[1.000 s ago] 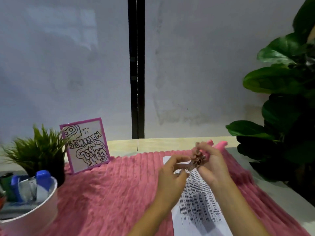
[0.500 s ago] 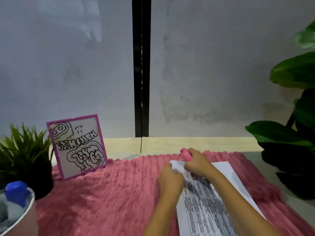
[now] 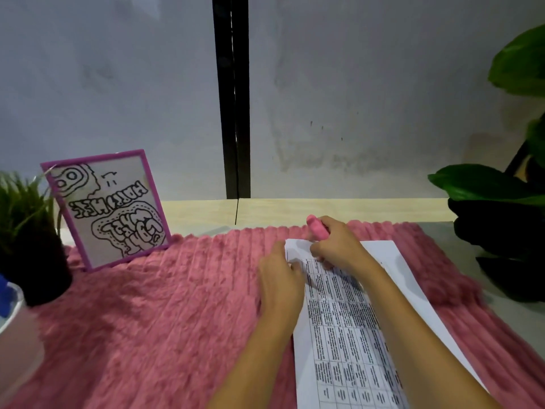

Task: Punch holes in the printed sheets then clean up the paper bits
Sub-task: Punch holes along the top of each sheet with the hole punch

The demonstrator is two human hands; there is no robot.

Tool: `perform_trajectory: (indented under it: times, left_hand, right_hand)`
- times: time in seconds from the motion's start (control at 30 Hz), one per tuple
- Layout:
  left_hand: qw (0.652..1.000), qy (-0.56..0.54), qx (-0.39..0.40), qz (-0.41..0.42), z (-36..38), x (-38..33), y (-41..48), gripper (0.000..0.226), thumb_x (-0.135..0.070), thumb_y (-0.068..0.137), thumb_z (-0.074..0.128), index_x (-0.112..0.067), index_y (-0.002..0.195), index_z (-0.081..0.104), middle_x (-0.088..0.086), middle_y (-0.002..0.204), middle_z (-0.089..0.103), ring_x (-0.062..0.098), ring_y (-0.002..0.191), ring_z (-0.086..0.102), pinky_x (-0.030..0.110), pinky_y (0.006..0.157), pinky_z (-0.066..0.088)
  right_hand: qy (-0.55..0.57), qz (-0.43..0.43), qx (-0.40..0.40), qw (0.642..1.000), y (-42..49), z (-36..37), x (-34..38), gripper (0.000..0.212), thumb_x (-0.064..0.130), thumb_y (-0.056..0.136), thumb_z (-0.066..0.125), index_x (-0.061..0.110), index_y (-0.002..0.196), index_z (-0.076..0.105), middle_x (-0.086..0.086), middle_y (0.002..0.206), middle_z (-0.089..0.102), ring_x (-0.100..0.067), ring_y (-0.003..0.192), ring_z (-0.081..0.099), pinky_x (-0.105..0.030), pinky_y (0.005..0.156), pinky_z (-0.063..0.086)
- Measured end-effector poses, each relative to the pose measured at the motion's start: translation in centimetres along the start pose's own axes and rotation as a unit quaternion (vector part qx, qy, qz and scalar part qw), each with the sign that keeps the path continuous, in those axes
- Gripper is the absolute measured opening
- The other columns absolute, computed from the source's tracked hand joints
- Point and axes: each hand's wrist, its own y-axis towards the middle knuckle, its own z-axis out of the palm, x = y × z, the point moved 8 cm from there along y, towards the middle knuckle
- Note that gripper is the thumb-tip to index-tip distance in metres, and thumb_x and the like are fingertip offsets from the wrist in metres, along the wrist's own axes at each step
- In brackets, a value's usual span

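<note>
The printed sheets (image 3: 348,335), white with a table of black text, lie on a pink ribbed rug (image 3: 165,305). My right hand (image 3: 339,246) is closed around a small pink hole punch (image 3: 317,227) at the sheets' far left corner; only the punch's pink end shows. Beside it, my left hand (image 3: 280,278) rests with curled fingers on the left edge of the sheets near that corner. No loose paper bits are visible.
A purple-framed doodle card (image 3: 109,208) stands at the rug's back left. A small potted grass plant (image 3: 26,240) and a white tub (image 3: 11,308) sit at the left edge. Large dark green leaves (image 3: 498,202) fill the right side. A wall and black post stand behind.
One second ago both hands held the punch up above the sheets. They have since come down onto the far corner of the paper. The view has tilted and moved closer.
</note>
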Motion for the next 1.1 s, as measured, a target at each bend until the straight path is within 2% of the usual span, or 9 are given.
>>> perform_trajectory:
  times: [0.17,0.37,0.5,0.67,0.73,0.87,0.97,1.03,1.1]
  left_hand:
    - [1.000,0.009,-0.003,-0.001,0.1,0.0,0.0,0.044,-0.005,0.093,0.057,-0.013,0.137,0.052,0.002,0.119,0.064,-0.002,0.082,0.055,0.011,0.066,0.041]
    - [1.000,-0.014,-0.011,0.003,-0.2,-0.3,-0.3,0.047,0.003,0.090,0.056,-0.010,0.135,0.053,0.004,0.129,0.062,0.016,0.113,0.061,0.019,0.088,0.047]
    - [0.999,-0.040,-0.036,-0.001,-0.9,-0.3,-0.1,0.034,0.000,0.089,0.059,-0.012,0.121,0.058,0.000,0.106,0.065,0.011,0.092,0.062,0.022,0.078,0.053]
    - [0.999,0.044,0.001,0.028,0.3,0.0,1.3,0.015,-0.018,0.092,0.060,-0.018,0.102,0.070,0.006,0.095,0.065,0.018,0.080,0.062,0.020,0.057,0.039]
    - [0.997,0.069,0.006,0.039,0.6,-0.2,1.8,0.013,-0.022,0.093,0.059,-0.017,0.093,0.071,0.005,0.086,0.066,0.020,0.074,0.062,0.025,0.055,0.040]
    - [1.000,0.011,-0.006,0.025,0.2,-0.1,1.8,0.018,-0.017,0.097,0.055,-0.009,0.083,0.062,0.005,0.070,0.060,0.015,0.061,0.050,0.035,0.058,0.043]
    - [0.996,0.067,0.020,0.053,0.6,-0.7,1.6,0.011,-0.023,0.098,0.053,-0.015,0.096,0.060,0.004,0.089,0.063,0.023,0.085,0.056,0.041,0.072,0.049]
    - [0.978,0.189,0.057,0.073,1.3,-1.0,1.3,0.016,-0.022,0.097,0.053,-0.017,0.113,0.053,0.005,0.106,0.061,0.024,0.107,0.048,0.038,0.084,0.040]
    - [0.964,0.243,0.066,0.089,1.5,-1.1,1.1,0.027,-0.017,0.096,0.054,-0.016,0.122,0.047,0.009,0.115,0.059,0.026,0.116,0.044,0.038,0.088,0.036]
  right_hand:
    - [0.046,0.009,-0.004,0.999,0.0,-0.4,-0.2,0.041,-0.005,0.077,0.058,0.012,0.115,0.055,-0.020,0.094,0.063,-0.021,0.060,0.059,-0.037,0.058,0.054]
    - [0.081,0.017,-0.009,0.997,-0.2,-1.2,-0.1,0.036,-0.006,0.079,0.058,0.011,0.110,0.055,-0.016,0.099,0.065,-0.020,0.065,0.061,-0.026,0.051,0.053]
    - [0.108,0.005,-0.005,0.994,-0.2,-1.3,0.1,0.043,-0.008,0.078,0.059,0.005,0.119,0.054,-0.010,0.105,0.062,-0.023,0.067,0.063,-0.030,0.052,0.055]
    - [0.132,0.006,-0.001,0.991,-0.2,-1.4,0.2,0.033,-0.009,0.081,0.057,0.006,0.110,0.056,-0.029,0.101,0.065,-0.026,0.067,0.068,-0.034,0.056,0.060]
    - [0.138,0.008,0.006,0.990,-0.1,-1.4,0.1,0.033,-0.010,0.080,0.057,0.006,0.109,0.055,-0.031,0.103,0.064,-0.025,0.066,0.068,-0.033,0.055,0.058]
    - [0.146,0.020,0.012,0.989,0.3,-1.4,-0.4,0.032,-0.011,0.080,0.057,0.006,0.108,0.055,-0.025,0.110,0.063,-0.024,0.064,0.067,-0.032,0.054,0.057]
    - [0.135,0.028,0.024,0.990,0.4,-1.2,-0.7,0.033,-0.010,0.080,0.059,0.004,0.108,0.055,-0.024,0.103,0.065,-0.024,0.063,0.068,-0.033,0.056,0.057]
    - [0.120,0.028,0.024,0.992,0.2,-1.3,-0.7,0.029,-0.011,0.078,0.058,0.002,0.105,0.056,-0.023,0.090,0.065,-0.025,0.061,0.067,-0.033,0.057,0.057]
    - [0.105,0.024,0.023,0.994,0.1,-1.2,-0.4,0.028,-0.012,0.077,0.057,-0.002,0.103,0.055,-0.021,0.084,0.064,-0.026,0.063,0.065,-0.036,0.059,0.060]
